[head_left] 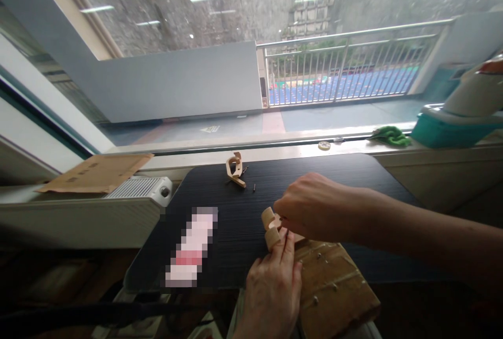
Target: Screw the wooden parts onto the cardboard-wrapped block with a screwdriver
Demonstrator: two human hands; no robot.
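A pale wooden piece with rounded ends [268, 217] lies at the far edge of a scuffed wooden block [336, 286] with several small metal fasteners in its top. My left hand [273, 281] reaches up from the bottom, its fingers pressed together on the pale piece and holding it. Over that piece's right side my right hand [310, 205] is closed in a pinch; whatever sits between its fingers is hidden. Farther off on the dark table [212, 187] lie a curved wooden part [234, 168] and a small screw or nail [254, 187].
A blurred-out pale strip [191, 247] lies on the table's left. Beyond the far edge runs a window sill with a green cloth [391, 135], a teal container [448, 127] and a small round object [324, 145]. A brown envelope [98, 171] rests on a white radiator [141, 189].
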